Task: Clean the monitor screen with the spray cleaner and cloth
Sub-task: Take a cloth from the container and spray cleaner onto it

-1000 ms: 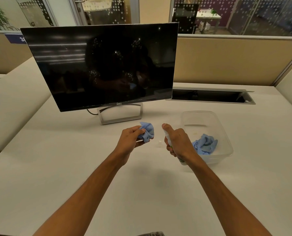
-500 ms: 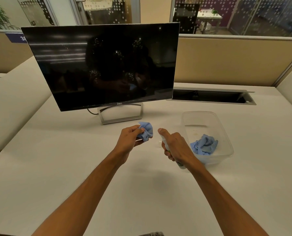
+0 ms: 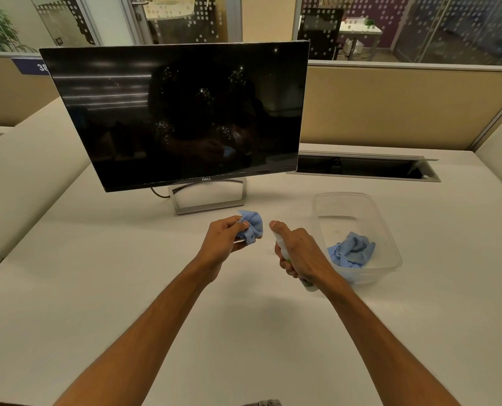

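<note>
A dark monitor (image 3: 185, 112) on a silver stand (image 3: 208, 197) faces me at the back left of the white desk; fine droplets speckle the middle of its screen. My left hand (image 3: 223, 238) holds a bunched blue cloth (image 3: 251, 227) just in front of the stand. To its right, my right hand (image 3: 299, 250) grips a small spray bottle (image 3: 282, 249), the forefinger resting on its top and the nozzle end towards the cloth. The bottle's base shows under my wrist.
A clear plastic tub (image 3: 390, 230) stands right of my right hand with a second blue cloth (image 3: 352, 250) inside. Behind it an open cable slot (image 3: 361, 167) runs along the desk's back edge below a tan partition (image 3: 390, 106). A monitor cable (image 3: 157, 193) trails behind the stand.
My right hand with the spray bottle has shifted slightly left, closer to the cloth, and its forefinger has lifted onto the bottle's top. The left hand has stayed about where it was.
</note>
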Action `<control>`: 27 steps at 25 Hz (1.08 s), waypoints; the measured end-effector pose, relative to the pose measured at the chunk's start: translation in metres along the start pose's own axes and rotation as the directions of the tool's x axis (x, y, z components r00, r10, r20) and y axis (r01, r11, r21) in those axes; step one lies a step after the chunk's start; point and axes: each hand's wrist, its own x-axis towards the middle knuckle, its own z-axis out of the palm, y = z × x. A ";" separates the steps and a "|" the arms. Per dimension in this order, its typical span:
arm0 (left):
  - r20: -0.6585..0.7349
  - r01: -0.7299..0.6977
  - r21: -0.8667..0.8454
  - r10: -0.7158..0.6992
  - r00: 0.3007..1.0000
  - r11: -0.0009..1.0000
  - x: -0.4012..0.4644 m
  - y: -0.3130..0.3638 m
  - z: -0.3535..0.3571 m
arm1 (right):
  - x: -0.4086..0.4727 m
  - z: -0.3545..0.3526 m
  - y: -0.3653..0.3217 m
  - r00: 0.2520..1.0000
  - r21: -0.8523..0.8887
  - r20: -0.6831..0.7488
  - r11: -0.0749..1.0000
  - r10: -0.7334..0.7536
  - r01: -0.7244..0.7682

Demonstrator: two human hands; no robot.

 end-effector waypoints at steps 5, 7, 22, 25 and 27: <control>0.000 -0.019 0.015 0.019 1.000 1.000 -0.003 0.002 0.002 | 0.000 0.001 -0.004 0.999 0.007 0.054 1.000 0.005 -0.006; -0.003 -0.025 0.022 0.025 1.000 0.999 -0.004 0.003 0.002 | 0.001 0.002 -0.002 0.996 -0.001 0.074 0.999 0.040 -0.040; 0.015 -0.045 0.041 0.044 0.999 0.998 -0.007 0.004 0.001 | 0.002 -0.001 -0.006 0.998 -0.022 0.047 0.999 -0.033 0.034; 0.007 -0.039 0.041 0.039 0.999 0.998 -0.006 0.003 -0.001 | 0.005 0.001 -0.004 0.996 -0.016 0.086 1.000 -0.011 0.013; 0.003 -0.025 0.037 0.025 1.000 0.999 -0.004 0.000 -0.002 | 0.007 0.002 -0.002 0.995 -0.004 0.102 1.000 -0.012 0.012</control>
